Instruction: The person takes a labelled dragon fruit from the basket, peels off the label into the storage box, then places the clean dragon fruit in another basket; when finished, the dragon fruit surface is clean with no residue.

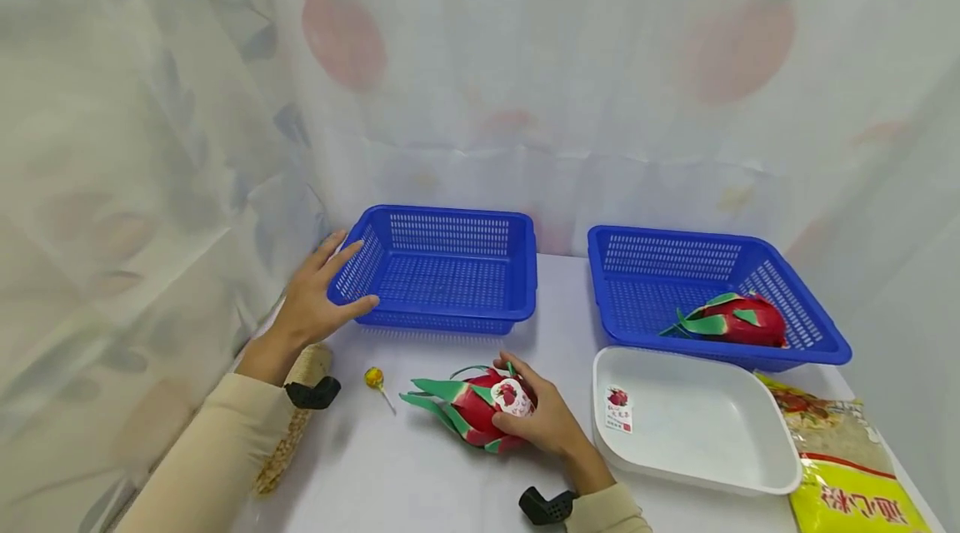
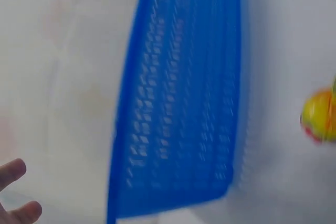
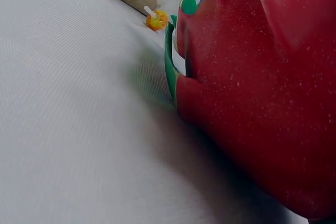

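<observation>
My right hand (image 1: 551,420) grips a red dragon fruit (image 1: 476,412) with green leaf tips, thumb and fingers around its right end. A round white sticker is on that fruit. Up close in the right wrist view, the dragon fruit (image 3: 252,87) sits at or just above the white cloth; which of the two I cannot tell. My left hand (image 1: 311,300) is at the left side of a blue basket (image 1: 450,321), its fingers spread and holding nothing. The left wrist view shows two fingertips (image 2: 26,213) apart from the basket (image 2: 178,103). No item shows inside this basket.
A lollipop (image 1: 375,379) lies left of the fruit, near a long bag of grains (image 1: 288,441). To the right stand a second blue basket (image 1: 637,308) with another dragon fruit (image 1: 750,321), a white tray (image 1: 697,416) and a yellow food packet (image 1: 847,466). Curtains enclose the table.
</observation>
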`<state>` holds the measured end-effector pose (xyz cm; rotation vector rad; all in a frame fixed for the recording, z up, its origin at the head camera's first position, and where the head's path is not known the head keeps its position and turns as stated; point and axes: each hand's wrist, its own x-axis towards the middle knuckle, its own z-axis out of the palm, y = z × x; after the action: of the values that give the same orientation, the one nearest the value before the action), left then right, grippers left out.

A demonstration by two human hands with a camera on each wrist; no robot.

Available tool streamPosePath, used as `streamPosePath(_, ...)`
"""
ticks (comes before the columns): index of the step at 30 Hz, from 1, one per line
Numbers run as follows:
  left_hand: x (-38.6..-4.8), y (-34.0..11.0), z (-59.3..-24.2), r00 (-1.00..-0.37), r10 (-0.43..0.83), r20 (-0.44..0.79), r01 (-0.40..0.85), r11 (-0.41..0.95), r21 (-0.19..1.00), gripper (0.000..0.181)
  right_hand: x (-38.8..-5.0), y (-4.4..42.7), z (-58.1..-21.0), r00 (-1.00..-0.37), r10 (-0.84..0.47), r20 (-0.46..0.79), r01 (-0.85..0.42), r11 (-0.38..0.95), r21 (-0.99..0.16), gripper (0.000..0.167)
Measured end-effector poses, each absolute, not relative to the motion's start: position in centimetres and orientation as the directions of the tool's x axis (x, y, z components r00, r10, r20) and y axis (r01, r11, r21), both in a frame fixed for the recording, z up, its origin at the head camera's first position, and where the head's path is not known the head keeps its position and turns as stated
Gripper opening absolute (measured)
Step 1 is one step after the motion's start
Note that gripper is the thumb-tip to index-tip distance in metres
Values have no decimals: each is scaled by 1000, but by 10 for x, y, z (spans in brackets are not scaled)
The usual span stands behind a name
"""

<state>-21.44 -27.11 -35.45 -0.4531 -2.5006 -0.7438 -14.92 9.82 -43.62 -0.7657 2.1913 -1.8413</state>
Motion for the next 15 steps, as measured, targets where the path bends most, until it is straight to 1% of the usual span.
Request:
streamPosePath(3,-202,-258,-351,-800,221,557,507,745,433,84,-148,99,-440,-851,-490,187,-265,94,-959,77)
streamPosePath(7,-186,-239,-347,-779,295,553,581,670,461,87,-146,100,-443,-849,-497,179,-263,103,-959,78)
streamPosePath(15,-168,-213,-337,-723,398,564,684,521,510,92,-150,100,-441,-854,-490,178,-268,119,-956,76)
